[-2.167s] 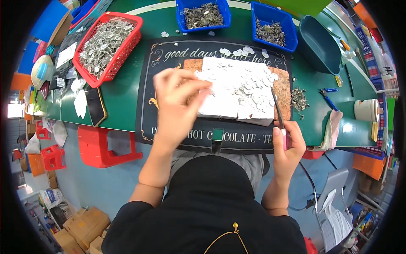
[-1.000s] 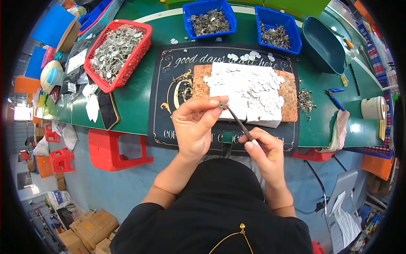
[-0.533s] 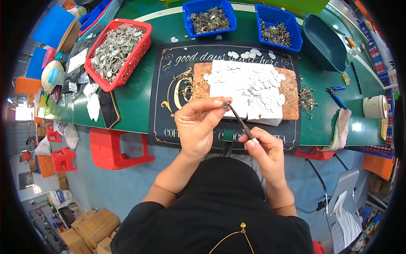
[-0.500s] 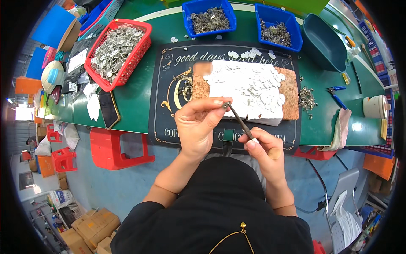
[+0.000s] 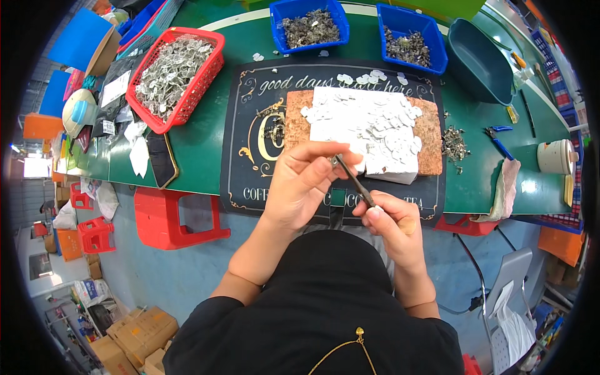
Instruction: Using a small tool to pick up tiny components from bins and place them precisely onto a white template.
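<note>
My right hand point(image 5: 395, 226) grips a slim dark metal hand tool point(image 5: 359, 186), held slantwise over the mat's front part. A pale rounded end shows by its palm and may be the tool's handle. Up at the tool's far tip is my left hand point(image 5: 301, 182), its thumb and fingers drawn together at the tip. Whatever small piece they pinch is too hidden to name. Just beyond the hands stands a white block point(image 5: 331, 128) on a reddish-brown slab point(image 5: 429, 134). Many small flat white pieces point(image 5: 394, 134) lie heaped over the block.
A red basket point(image 5: 182, 112) of small clear-looking pieces stands left, near a phone point(image 5: 162, 160). Two blue bins point(image 5: 310, 50) of small metal parts and a dark green tub point(image 5: 478, 62) stand behind. Right lie loose metal parts point(image 5: 454, 144), blue-handled pliers point(image 5: 498, 142) and a cloth point(image 5: 504, 190).
My left hand has shifted slightly right, its fingers curling closer over the tool's tip. My right hand and the tool have barely moved.
</note>
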Demonstrator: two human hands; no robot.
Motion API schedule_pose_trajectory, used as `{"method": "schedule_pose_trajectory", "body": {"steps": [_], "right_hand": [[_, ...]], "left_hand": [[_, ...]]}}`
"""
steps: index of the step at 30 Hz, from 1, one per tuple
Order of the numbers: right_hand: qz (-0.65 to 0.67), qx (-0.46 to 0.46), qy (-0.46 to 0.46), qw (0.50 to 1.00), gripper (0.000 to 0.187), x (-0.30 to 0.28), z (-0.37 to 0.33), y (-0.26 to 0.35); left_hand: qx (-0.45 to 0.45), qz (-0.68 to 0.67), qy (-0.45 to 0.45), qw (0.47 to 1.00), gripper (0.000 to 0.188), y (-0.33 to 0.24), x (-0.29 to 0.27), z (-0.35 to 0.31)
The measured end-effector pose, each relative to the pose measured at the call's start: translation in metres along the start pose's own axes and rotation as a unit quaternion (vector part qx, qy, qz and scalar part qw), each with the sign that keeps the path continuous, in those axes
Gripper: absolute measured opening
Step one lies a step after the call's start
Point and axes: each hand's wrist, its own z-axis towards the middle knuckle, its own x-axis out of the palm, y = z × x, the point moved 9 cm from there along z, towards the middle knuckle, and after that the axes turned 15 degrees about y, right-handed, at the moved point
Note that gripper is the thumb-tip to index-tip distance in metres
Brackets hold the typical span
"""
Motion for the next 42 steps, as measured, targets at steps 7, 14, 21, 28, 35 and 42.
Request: {"method": "schedule_pose_trajectory", "body": {"steps": [7, 14, 21, 28, 35, 42], "right_hand": [[0.04, -0.009, 0.014, 0.999, 0.022, 0.004, 0.002, -0.001], [0.037, -0.01, 0.011, 0.999, 0.02, 0.005, 0.002, -0.003], [0.015, -0.02, 0.002, 1.0, 0.019, 0.005, 0.001, 0.0], [-0.142, -0.031, 0.001, 0.989, 0.017, 0.007, 0.0, 0.015], [-0.449, -0.187, -0.136, 0.863, 0.019, 0.024, -0.007, 0.034], [-0.504, -0.208, -0.189, 0.817, 0.02, 0.023, -0.004, 0.033]], "left_hand": [[-0.044, -0.001, 0.049, 0.998, 0.032, 0.009, 0.002, -0.001], [-0.024, -0.04, 0.056, 0.997, 0.027, 0.008, 0.002, -0.002], [-0.029, -0.054, 0.048, 0.997, 0.026, 0.01, 0.0, -0.003], [-0.023, -0.072, 0.057, 0.995, 0.021, 0.013, -0.006, -0.004], [0.042, -0.006, -0.032, 0.999, 0.017, 0.001, -0.004, -0.011], [0.046, 0.193, -0.081, 0.977, 0.016, -0.017, -0.001, -0.01]]}}
